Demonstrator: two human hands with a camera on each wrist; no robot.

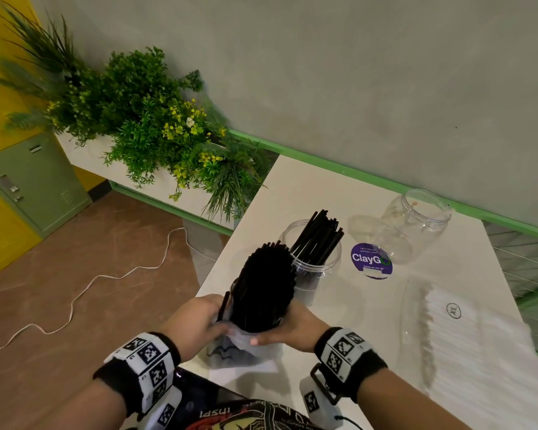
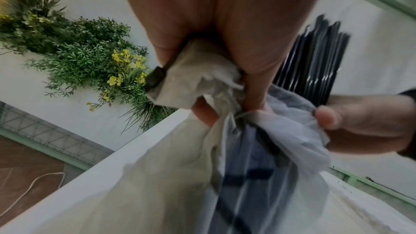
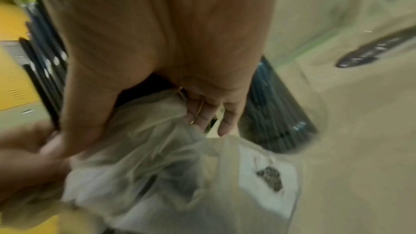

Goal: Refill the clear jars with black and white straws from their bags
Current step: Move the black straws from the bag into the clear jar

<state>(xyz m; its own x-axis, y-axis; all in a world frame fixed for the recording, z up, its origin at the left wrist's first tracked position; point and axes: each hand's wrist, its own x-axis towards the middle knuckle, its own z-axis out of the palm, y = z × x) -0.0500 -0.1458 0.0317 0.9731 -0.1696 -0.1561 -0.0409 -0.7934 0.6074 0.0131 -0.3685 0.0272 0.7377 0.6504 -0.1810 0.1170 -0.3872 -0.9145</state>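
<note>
A thick bundle of black straws (image 1: 264, 287) stands upright out of a clear plastic bag (image 1: 239, 349) at the table's near left edge. My left hand (image 1: 196, 324) pinches the bag's crumpled top (image 2: 198, 81) together with one loose black straw (image 1: 223, 305). My right hand (image 1: 292, 328) wraps around the bundle's lower part, thumb on the plastic (image 3: 139, 131). Just behind stands a clear jar (image 1: 319, 259) with black straws (image 1: 320, 237) leaning in it. An empty clear jar (image 1: 416, 225) sits farther right. A bag of white straws (image 1: 466, 333) lies flat at the right.
A round purple ClayGo sticker (image 1: 371, 259) marks the white table (image 1: 339, 321) between the jars. Green plants (image 1: 156, 119) fill a planter beyond the table's left corner. A white cable (image 1: 84, 287) runs across the brown floor; the grey wall (image 1: 385, 88) is behind.
</note>
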